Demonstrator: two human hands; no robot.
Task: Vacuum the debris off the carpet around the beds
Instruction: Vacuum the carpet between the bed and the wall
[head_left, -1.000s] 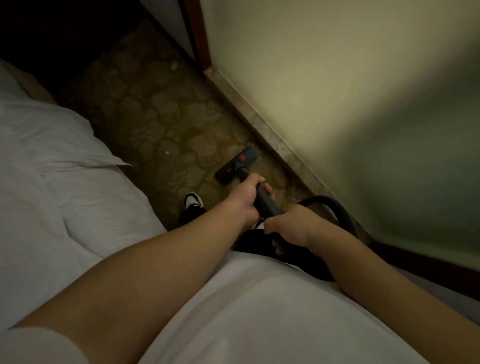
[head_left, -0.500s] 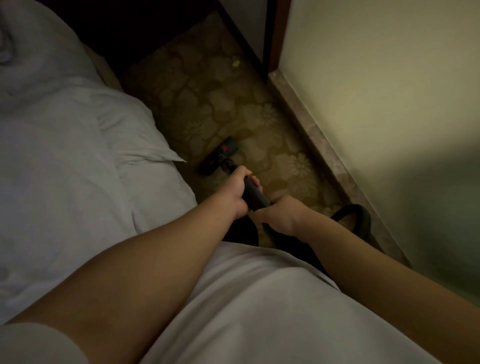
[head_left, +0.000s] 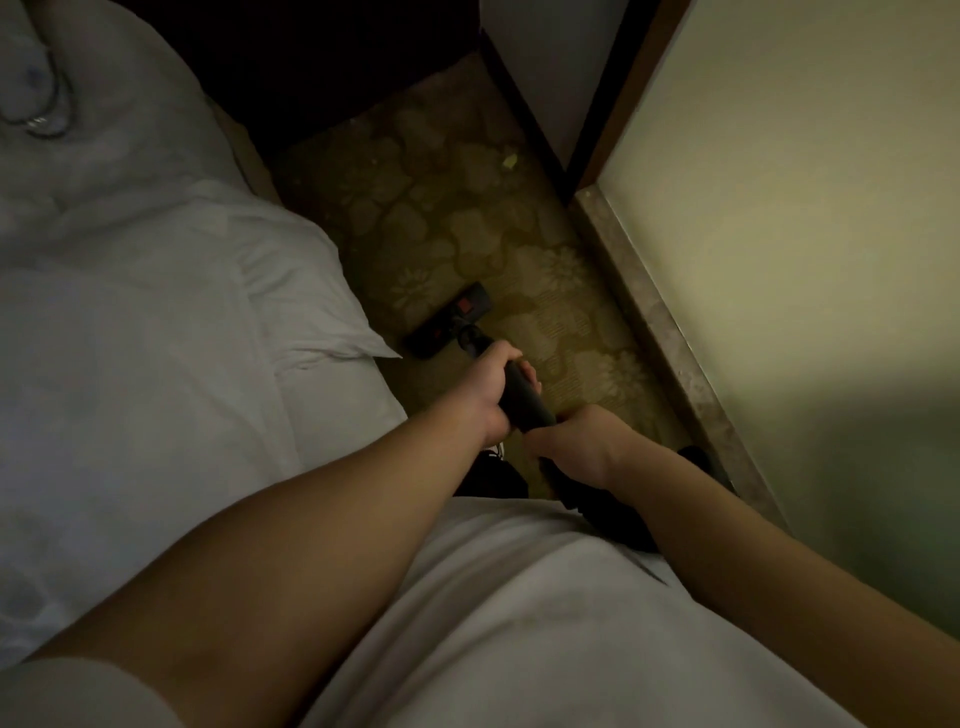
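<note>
Vacuum head (head_left: 449, 319) swung toward bed (head_left: 156, 364) (left hand (head_left: 491, 397), right hand (head_left: 579, 441) grip wand (head_left: 522, 397)).

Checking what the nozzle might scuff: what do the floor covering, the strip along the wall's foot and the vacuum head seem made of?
Carpet: short-pile textile, matte, with a tone-on-tone flower pattern. Skirting strip: probably polished stone or stone-look tile, mottled grey-brown with slight sheen. Vacuum head: likely moulded plastic, dark, matte and hard-edged.

Bed (head_left: 156, 322) left; wall (head_left: 779, 218) right; vacuum head (head_left: 449, 319) on carpet (head_left: 467, 228) between.
</note>
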